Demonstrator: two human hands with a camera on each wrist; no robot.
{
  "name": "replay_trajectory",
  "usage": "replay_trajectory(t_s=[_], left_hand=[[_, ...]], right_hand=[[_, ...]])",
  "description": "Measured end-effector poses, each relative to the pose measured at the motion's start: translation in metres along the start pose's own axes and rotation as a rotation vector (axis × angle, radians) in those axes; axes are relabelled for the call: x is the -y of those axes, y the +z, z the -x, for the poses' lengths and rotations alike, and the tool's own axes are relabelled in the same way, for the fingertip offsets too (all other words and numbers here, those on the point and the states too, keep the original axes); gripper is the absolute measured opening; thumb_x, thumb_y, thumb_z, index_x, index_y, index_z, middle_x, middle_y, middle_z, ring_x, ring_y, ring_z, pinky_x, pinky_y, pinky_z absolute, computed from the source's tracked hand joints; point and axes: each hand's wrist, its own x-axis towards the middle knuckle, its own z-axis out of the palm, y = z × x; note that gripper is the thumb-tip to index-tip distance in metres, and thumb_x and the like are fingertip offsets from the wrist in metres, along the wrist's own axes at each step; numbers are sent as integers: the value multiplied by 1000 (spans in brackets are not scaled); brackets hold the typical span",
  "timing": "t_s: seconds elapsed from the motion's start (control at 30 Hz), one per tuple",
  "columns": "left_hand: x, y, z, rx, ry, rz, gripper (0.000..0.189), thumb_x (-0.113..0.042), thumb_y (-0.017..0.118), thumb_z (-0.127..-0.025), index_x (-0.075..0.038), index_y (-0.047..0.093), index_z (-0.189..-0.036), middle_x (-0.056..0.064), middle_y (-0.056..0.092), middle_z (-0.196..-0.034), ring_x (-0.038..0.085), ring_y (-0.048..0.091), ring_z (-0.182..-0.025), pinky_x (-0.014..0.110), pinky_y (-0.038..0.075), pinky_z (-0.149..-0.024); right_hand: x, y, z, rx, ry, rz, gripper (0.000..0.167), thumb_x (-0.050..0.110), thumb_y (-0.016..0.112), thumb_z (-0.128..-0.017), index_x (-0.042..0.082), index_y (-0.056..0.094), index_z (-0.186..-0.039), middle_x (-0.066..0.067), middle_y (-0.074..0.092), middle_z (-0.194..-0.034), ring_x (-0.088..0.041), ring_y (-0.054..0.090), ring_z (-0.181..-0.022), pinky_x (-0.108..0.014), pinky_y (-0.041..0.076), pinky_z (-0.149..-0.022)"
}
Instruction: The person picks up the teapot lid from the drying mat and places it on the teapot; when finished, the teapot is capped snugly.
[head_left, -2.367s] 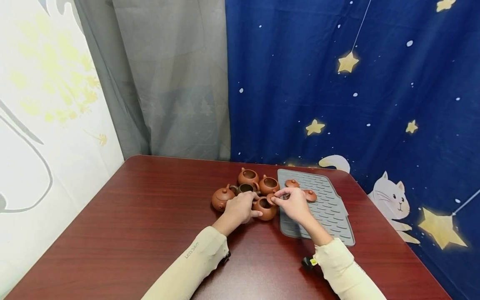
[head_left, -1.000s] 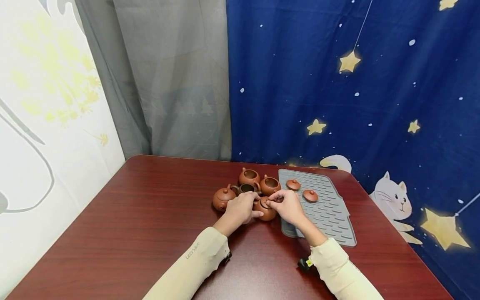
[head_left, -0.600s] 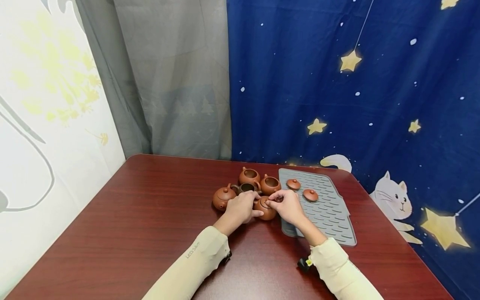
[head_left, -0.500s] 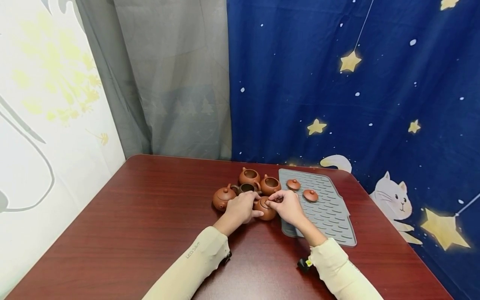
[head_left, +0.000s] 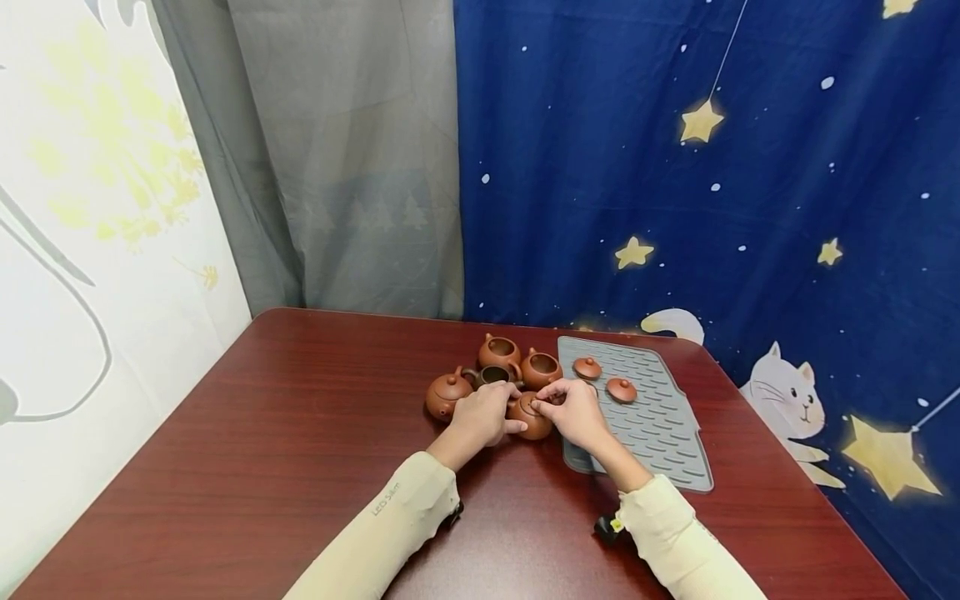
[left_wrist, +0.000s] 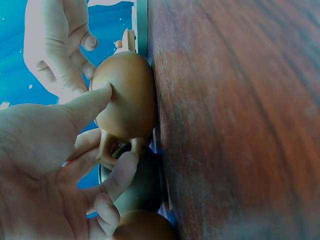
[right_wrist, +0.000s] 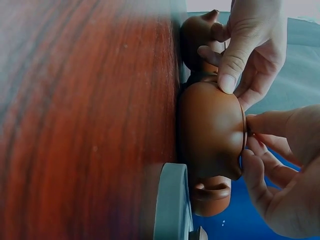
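Observation:
A small reddish-brown teapot (head_left: 532, 423) stands on the table between both hands. My left hand (head_left: 483, 414) steadies it, thumb against the round body and fingers curled around the handle (left_wrist: 106, 147), as the left wrist view shows. From the right, my right hand (head_left: 577, 414) pinches the knob of the lid (right_wrist: 244, 125), which sits over the teapot's opening. Two loose lids, one farther back (head_left: 587, 368) and one nearer (head_left: 622, 390), lie knob up on the grey mat (head_left: 660, 433). The fingers partly cover the lid in the head view.
Crowded behind and left of the hands are a lidded teapot (head_left: 444, 398), two open brown teapots (head_left: 495, 360) (head_left: 538, 379) and a dark open pot (head_left: 495, 377). They stand on a red-brown wooden table (head_left: 337, 400). Curtains (head_left: 360, 167) hang behind it.
Earlier the right hand held the lid tilted at the right of the teapot's open mouth. It has moved slightly left, and the lid now lies over the mouth. The left hand stays in place.

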Motion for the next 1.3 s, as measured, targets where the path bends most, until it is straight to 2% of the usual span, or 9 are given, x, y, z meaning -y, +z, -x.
replay_trajectory(t_s=[0.53,1.0,1.13,1.3], left_hand=[[1,1,0,-5,0,7,48,-48,76,-84,-29,64,-126,-10,61,-123,20,66,-100,44,52,-74],[2,0,-1,1,6,10,48,-48,78,-83,-30,65,-125,-10,62,-124,21,66,-98,44,52,-73],[2,-2,-2,-5,22,-24,49,-49,77,-83,-29,64,-126,-9,62,-126,22,67,-99,43,53,-73],[3,-3,-3,4,67,-120,52,-53,74,-85,-28,64,-129,-8,61,-132,22,67,-103,43,53,-74]], right_hand=[[-1,0,0,11,-16,-31,7,10,82,-81,10,76,-81,-2,71,-76,-19,64,-70,-25,48,-60],[-3,0,0,15,-13,-28,7,10,82,-81,10,76,-82,0,71,-77,-17,63,-70,-25,48,-60],[-1,-1,0,8,-7,-32,7,10,83,-80,10,76,-82,0,71,-78,-18,63,-71,-25,48,-61],[0,-2,2,16,-3,-39,6,10,83,-80,10,77,-83,0,72,-80,-17,64,-71,-25,49,-61]])
